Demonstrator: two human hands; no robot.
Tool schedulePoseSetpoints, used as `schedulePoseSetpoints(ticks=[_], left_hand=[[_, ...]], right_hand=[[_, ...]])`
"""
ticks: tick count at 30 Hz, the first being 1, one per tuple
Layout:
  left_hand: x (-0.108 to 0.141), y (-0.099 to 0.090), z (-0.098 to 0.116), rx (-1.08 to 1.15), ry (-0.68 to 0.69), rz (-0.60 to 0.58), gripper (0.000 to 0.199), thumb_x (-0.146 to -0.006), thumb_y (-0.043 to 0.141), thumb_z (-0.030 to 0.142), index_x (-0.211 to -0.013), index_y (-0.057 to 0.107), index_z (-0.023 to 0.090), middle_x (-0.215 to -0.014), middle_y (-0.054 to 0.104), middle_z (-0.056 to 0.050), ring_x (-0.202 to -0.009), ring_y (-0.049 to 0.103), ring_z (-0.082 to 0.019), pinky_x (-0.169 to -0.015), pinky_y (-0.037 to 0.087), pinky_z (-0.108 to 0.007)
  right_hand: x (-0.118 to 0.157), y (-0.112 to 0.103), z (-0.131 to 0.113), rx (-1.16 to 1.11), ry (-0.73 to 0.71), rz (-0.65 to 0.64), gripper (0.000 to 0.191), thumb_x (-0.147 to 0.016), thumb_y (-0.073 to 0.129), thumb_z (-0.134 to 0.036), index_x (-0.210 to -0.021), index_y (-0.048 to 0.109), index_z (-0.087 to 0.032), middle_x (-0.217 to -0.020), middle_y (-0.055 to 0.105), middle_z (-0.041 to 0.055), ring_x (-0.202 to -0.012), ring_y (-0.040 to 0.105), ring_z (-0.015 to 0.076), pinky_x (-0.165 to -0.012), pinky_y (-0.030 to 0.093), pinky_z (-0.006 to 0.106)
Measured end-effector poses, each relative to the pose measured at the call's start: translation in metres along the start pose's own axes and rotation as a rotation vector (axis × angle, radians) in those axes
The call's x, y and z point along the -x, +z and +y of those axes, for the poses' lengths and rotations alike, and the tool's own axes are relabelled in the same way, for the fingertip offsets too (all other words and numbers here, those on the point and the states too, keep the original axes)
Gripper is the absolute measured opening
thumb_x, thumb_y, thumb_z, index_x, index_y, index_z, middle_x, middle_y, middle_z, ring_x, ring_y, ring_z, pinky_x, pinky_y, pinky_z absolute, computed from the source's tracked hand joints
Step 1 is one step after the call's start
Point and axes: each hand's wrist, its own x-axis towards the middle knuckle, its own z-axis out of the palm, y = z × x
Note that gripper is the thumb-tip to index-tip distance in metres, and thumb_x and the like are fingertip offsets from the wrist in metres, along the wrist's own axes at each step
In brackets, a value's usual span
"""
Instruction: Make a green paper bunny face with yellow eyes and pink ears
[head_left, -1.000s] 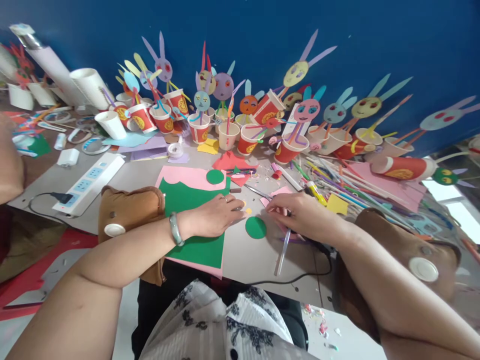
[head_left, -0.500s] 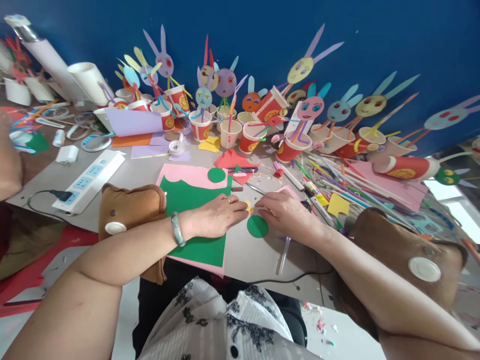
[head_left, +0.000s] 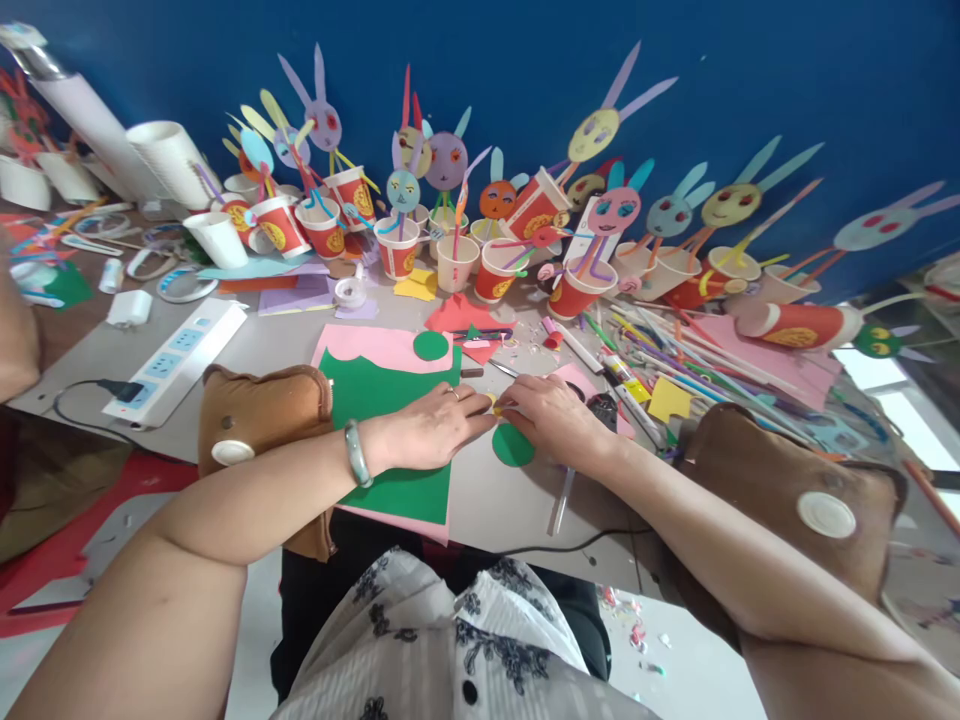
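Small yellow paper pieces [head_left: 496, 408] show between the fingertips of both hands, partly covered. My left hand [head_left: 439, 425], with a ring and a bangle at the wrist, rests over a green sheet [head_left: 397, 495], its fingers closed together at one yellow piece. My right hand [head_left: 551, 412] bends over from the other side, its fingertips pinched on yellow paper; the thumb is partly hidden. Just below the right fingers a green paper circle [head_left: 514, 447] lies on the table. Another green circle [head_left: 431, 346] sits on the pink sheet [head_left: 360, 345] under the green one.
Paper cups with rabbit-faced figures [head_left: 499, 270] stand along the blue wall. A power strip [head_left: 176, 355] lies left; pipe cleaners [head_left: 675, 350] and markers [head_left: 634, 400] lie right. Brown cushions [head_left: 262, 410] flank me. Scissors [head_left: 504, 369] and red scraps [head_left: 457, 312] are beyond my hands.
My right hand has moved slightly left, its fingertips coming onto the yellow pieces and over the green circle's edge. A lilac sheet raised at the back left has come down flat.
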Motion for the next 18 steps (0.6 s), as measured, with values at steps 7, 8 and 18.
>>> schedulePoseSetpoints(ticks=[7, 8, 18], left_hand=[[0.0, -0.004, -0.001, 0.021, -0.013, -0.053, 0.038, -0.1, 0.043, 0.014, -0.135, 0.057, 0.019, -0.13, 0.06, -0.012, -0.118, 0.053, -0.026, -0.088, 0.044, -0.039], [0.0, -0.005, -0.002, 0.025, -0.012, -0.059, 0.038, -0.1, 0.043, 0.014, -0.134, 0.058, 0.019, -0.131, 0.059, -0.011, -0.119, 0.052, -0.026, -0.088, 0.044, -0.039], [0.0, 0.001, -0.011, 0.232, -0.025, -0.005, 0.022, -0.095, 0.046, 0.015, -0.112, 0.059, 0.015, -0.124, 0.062, -0.011, -0.118, 0.052, -0.026, -0.096, 0.042, -0.04]], right_hand=[[-0.007, -0.005, -0.009, -0.034, 0.114, -0.103, 0.022, -0.097, 0.05, -0.017, -0.105, 0.071, -0.014, -0.108, 0.074, 0.0121, -0.101, 0.069, 0.0255, -0.087, 0.04, 0.034], [-0.008, -0.005, -0.009, -0.042, 0.126, -0.114, 0.022, -0.097, 0.05, -0.017, -0.104, 0.071, -0.015, -0.107, 0.074, 0.0118, -0.1, 0.069, 0.0256, -0.087, 0.041, 0.034], [0.004, -0.007, -0.006, -0.173, 0.125, 0.036, 0.016, -0.089, 0.054, -0.017, -0.087, 0.07, -0.017, -0.082, 0.074, 0.006, -0.074, 0.067, 0.018, -0.069, 0.045, 0.028]])
